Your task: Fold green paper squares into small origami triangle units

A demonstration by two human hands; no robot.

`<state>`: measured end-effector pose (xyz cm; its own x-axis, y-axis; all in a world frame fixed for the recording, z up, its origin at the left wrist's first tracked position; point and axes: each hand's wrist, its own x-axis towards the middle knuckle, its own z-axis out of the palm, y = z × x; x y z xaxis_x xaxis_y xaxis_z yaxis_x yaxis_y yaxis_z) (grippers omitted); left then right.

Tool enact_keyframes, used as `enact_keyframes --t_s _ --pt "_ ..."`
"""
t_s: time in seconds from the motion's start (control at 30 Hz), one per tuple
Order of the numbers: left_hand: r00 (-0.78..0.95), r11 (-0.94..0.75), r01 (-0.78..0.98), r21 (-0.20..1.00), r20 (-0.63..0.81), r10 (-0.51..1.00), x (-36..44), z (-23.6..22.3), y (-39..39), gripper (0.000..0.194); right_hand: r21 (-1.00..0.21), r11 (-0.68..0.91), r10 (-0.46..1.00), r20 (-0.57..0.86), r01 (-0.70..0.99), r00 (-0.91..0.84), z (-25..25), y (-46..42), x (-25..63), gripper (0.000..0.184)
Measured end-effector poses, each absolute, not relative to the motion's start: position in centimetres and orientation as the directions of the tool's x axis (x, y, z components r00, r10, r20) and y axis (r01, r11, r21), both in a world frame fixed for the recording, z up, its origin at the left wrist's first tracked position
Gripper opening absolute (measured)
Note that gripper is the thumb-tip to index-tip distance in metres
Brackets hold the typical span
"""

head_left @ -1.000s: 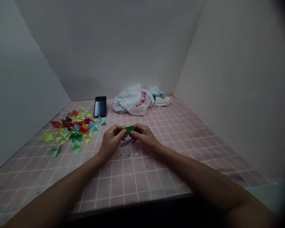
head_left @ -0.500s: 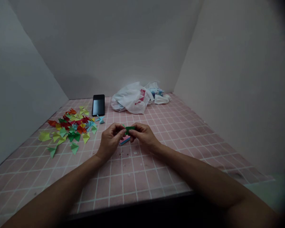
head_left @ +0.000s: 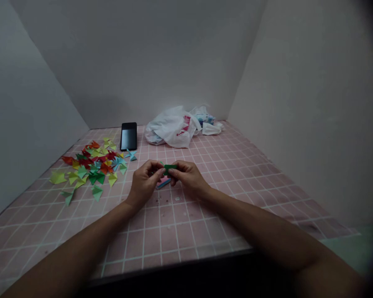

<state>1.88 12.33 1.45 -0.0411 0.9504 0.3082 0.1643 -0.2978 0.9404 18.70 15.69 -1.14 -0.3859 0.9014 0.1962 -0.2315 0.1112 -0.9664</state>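
Observation:
A small folded piece of green paper (head_left: 170, 167) is pinched between my two hands above the middle of the table. My left hand (head_left: 146, 179) grips its left end between thumb and fingers. On the other end, the thumb and fingers of my right hand (head_left: 188, 177) are closed. The fingertips hide part of the paper. Just below the hands lies a small stack of coloured paper (head_left: 164, 183), with pink on top and a blue edge, partly covered by them. Several folded paper pieces (head_left: 97, 177) in red, yellow, green and blue lie heaped to the left.
A black phone (head_left: 128, 137) lies behind the paper heap. Crumpled white plastic bags (head_left: 174, 128) rest against the back wall. Pink checked cloth (head_left: 205, 236) covers the table, with pale walls (head_left: 298, 103) on three sides. Small specks (head_left: 178, 199) dot the cloth near my hands.
Almost nothing differs. Both hands keep the same pinch on the green paper, and the whole view has shifted very slightly.

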Motion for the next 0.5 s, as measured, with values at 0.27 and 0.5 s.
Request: enact_keyframes --t_s 0.27,0.5 --pt "-0.039 -0.291 0.135 0.947 0.299 0.953 1.90 1.24 12.28 0.020 -0.969 0.097 0.899 0.183 -0.228 -0.398 -1.06 15.59 18.71 0.019" --pt "-0.051 -0.275 0.110 0.955 0.282 0.958 1.95 1.21 12.34 0.023 -0.968 0.091 0.897 0.182 -0.234 -0.403 -1.09 15.60 18.71 0.021"
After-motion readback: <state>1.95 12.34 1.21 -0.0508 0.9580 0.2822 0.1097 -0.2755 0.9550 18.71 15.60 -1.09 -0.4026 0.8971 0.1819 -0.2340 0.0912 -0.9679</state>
